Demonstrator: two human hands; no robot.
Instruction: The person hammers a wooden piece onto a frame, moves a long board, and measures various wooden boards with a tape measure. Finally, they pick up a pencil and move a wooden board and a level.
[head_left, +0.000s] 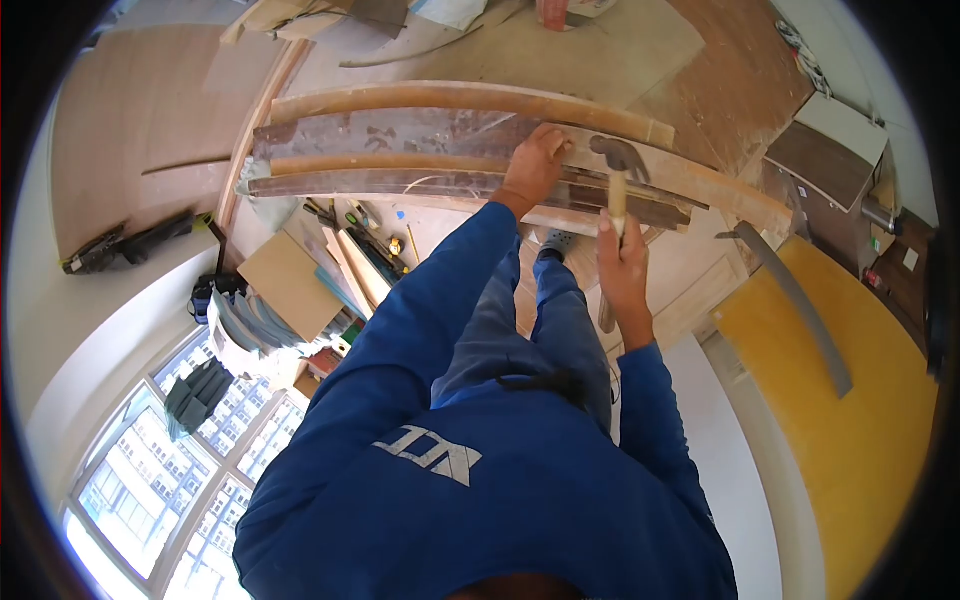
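My right hand (624, 262) is wrapped round the wooden handle of a claw hammer (618, 195). Its dark metal head is raised near the long wooden boards, just right of my left hand (537, 165). The fingers of that left hand are pinched together at a dusty wooden board (420, 135); whatever is between them is too small to make out. Beneath the hands, several long planks and strips lie side by side, and a narrow dark wooden strip (640, 208) runs along the near side.
A curved grey strip (800, 310) lies on a yellow panel (850, 420) at the right. Hand tools (385, 245) lie on the floor left of my legs, beside leaning boards (290, 285). A window (150, 490) is at the lower left. A brown box (825, 165) stands at the far right.
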